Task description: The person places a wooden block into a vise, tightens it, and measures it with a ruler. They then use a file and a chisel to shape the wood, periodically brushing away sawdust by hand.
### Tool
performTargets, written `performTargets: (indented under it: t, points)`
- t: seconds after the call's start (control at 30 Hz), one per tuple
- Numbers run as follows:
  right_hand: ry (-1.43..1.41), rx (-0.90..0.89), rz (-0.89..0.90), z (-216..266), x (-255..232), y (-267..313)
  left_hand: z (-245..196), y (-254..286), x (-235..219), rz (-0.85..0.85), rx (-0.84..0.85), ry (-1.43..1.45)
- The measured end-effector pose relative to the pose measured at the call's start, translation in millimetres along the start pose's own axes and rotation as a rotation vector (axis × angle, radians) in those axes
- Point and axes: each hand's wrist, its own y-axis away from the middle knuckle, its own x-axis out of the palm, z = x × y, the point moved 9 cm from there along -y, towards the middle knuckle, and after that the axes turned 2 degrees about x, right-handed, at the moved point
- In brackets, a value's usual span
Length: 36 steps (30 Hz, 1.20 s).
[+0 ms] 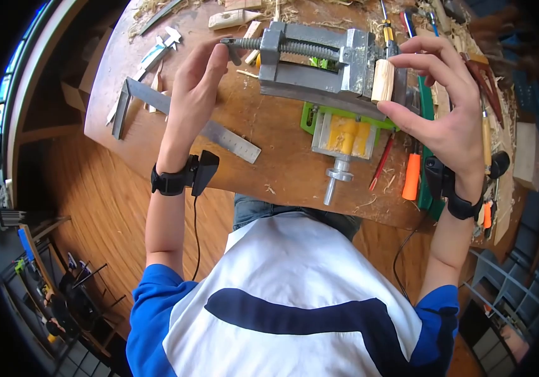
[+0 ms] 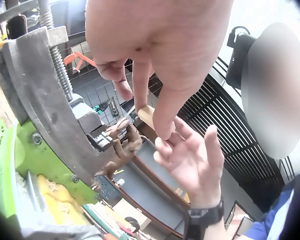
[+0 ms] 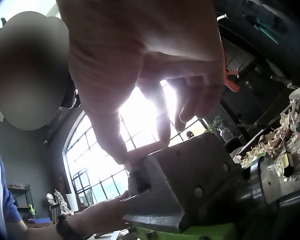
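Observation:
A short, pale wooden piece (image 1: 383, 80) lies across the right end of the grey metal vise (image 1: 316, 94). My right hand (image 1: 448, 100) pinches it lengthwise, thumb at its near end and index finger at its far end; the right wrist view also shows the wooden piece (image 3: 144, 151) between these fingertips, close above the vise. My left hand (image 1: 195, 85) is by the other end, its thumb right at the small handle (image 1: 234, 55) of the threaded screw (image 1: 307, 48). In the left wrist view, the left hand's fingers (image 2: 165, 112) hang fairly straight, apart from the vise.
Beneath the vise is a green and yellow clamp base (image 1: 343, 135). A try square (image 1: 156, 97) and calipers (image 1: 159, 50) lie on the wooden bench (image 1: 238, 176) at left. On the right are an orange-handled tool (image 1: 411, 177), a red pencil (image 1: 382, 160) and shavings.

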Motion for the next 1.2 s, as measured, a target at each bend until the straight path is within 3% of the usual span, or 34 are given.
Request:
performTargets:
  t: [0.23, 0.33, 0.47, 0.6, 0.7, 0.8, 0.9, 1.03, 1.07, 1.17, 1.2]
  points:
    - [-0.014, 0.008, 0.025, -2.1, 2.0, -2.4, -4.3, 7.1, 11.1, 0.081, -0.071, 0.072]
    - [0.006, -0.03, 0.03, -1.0, 1.4, -3.8, -7.4, 16.8, 3.7, -0.033, -0.092, 0.163]
    - [0.016, -0.02, 0.043, 2.8, 1.2, -5.6, -37.7, 24.6, -8.7, -0.106, 0.004, 0.185]
    - [0.023, -0.023, 0.049, 2.4, 1.4, -5.5, -45.3, 20.8, -15.8, -0.064, -0.001, 0.191]
    - [0.0, -0.012, 0.05, 0.4, 2.3, -5.3, -38.5, 19.1, -17.3, -0.049, 0.0, 0.253]
    - [-0.052, -0.022, 0.021, -5.6, 3.2, -2.3, -17.5, 26.1, -8.9, 0.014, -0.113, 0.207]
    - [-0.065, -0.011, 0.018, -5.7, 3.2, -2.3, -7.9, 22.7, -3.8, 0.028, -0.15, 0.008]
    - [-0.05, -0.022, 0.029, -5.4, 3.6, -2.8, -2.6, 0.3, -3.4, 0.038, -0.125, 0.049]
    - [-0.055, -0.021, 0.026, -5.7, 4.1, -2.7, 4.1, -0.3, -3.9, -0.001, -0.273, 0.172]
    - [-0.046, -0.033, 0.015, -5.3, 4.3, -2.5, 17.9, -17.7, 2.0, -0.029, -0.29, 0.476]
    - [-0.038, -0.04, 0.012, -4.8, 3.8, -2.7, 12.3, -20.1, 5.0, 0.022, -0.262, 0.408]
